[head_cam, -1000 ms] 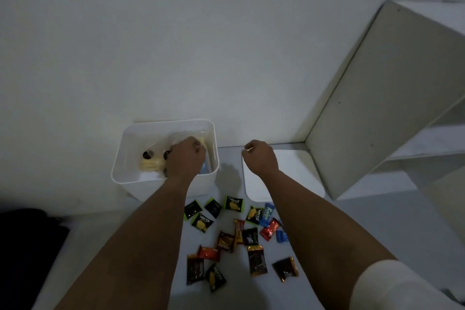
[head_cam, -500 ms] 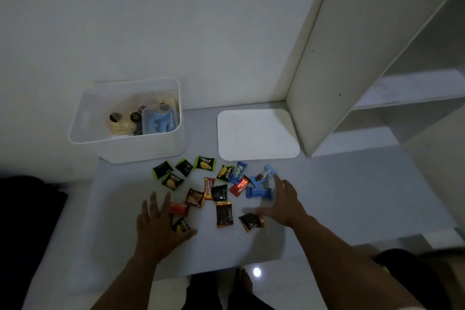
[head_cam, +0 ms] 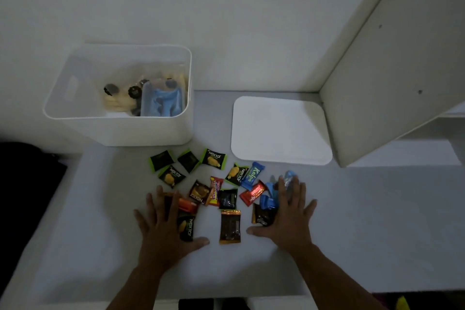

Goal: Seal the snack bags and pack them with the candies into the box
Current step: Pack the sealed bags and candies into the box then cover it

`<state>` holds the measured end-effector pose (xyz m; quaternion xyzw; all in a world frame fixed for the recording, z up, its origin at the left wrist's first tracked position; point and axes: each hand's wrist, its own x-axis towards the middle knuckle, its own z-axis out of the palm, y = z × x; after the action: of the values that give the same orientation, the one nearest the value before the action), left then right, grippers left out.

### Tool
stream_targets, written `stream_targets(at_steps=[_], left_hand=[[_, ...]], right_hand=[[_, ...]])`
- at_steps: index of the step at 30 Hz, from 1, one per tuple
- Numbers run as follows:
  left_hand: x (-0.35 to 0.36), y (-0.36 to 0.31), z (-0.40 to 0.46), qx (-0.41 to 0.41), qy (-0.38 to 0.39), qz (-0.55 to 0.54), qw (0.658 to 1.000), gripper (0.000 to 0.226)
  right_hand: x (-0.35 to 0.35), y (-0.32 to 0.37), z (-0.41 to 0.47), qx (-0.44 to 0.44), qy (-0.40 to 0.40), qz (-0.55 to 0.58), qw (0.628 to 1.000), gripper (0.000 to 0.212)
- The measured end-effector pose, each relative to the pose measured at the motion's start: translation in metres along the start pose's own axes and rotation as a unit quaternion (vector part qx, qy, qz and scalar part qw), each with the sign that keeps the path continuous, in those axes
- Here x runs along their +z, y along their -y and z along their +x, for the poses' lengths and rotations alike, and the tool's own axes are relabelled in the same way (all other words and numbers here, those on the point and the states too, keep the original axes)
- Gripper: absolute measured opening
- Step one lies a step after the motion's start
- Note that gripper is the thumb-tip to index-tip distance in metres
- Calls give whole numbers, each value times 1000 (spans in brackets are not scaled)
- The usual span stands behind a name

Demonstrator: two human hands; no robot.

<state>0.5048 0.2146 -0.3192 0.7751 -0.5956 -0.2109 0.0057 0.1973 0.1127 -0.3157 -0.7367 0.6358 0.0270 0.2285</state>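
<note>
I have both hands flat on the pale grey tabletop (head_cam: 377,221) in the lower middle of the frame, fingers straight and spread wide. My left hand (head_cam: 164,230) lies over a black-and-yellow wrapped candy (head_cam: 186,228) and an orange one (head_cam: 186,205); my right hand (head_cam: 289,219) covers the edge of a dark brown wrapper (head_cam: 261,216) and some blue wrappers (head_cam: 268,200). Neither hand grips anything.

The scattered foil-wrapped candies (head_cam: 214,184) sit between and just above my hands, a long dark brown bar with gold ends (head_cam: 230,226) lying apart in the gap. The white plastic box (head_cam: 120,128) stands open at upper left, already holding clear snack bags (head_cam: 141,95), one with blue contents. I cannot tell whether those are sealed. The flat white lid (head_cam: 279,131) lies to the right of the box, beside a cream cabinet panel (head_cam: 390,70).

My guess is I am about to sweep the candies together. The risks: slick wrappers may squirt out from under flat palms, and those near the table's front edge could slide off toward me. A scoop with wide fingers could leave the four green-edged packets (head_cam: 187,162) at the top behind. Carrying a loose handful up-left, pieces could drop short of the box rim.
</note>
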Motion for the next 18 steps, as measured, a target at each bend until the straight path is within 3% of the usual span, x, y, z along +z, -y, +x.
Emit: stream_targets(at_steps=[6, 10, 13, 18], left_hand=[[-18, 11, 52, 55, -18, 33, 998, 149], [-22, 14, 73, 115, -22, 59, 991, 140], [-18, 13, 78, 138, -36, 76, 987, 123], [-8, -1, 80, 154, -106, 79, 979, 72]], right_hand=[[-7, 27, 47, -141, -25, -56, 988, 139], [3, 47, 60, -223, -41, -88, 970, 112], [9, 55, 62, -247, -75, -105, 960, 84], [15, 60, 65, -285, -135, -109, 943, 51]])
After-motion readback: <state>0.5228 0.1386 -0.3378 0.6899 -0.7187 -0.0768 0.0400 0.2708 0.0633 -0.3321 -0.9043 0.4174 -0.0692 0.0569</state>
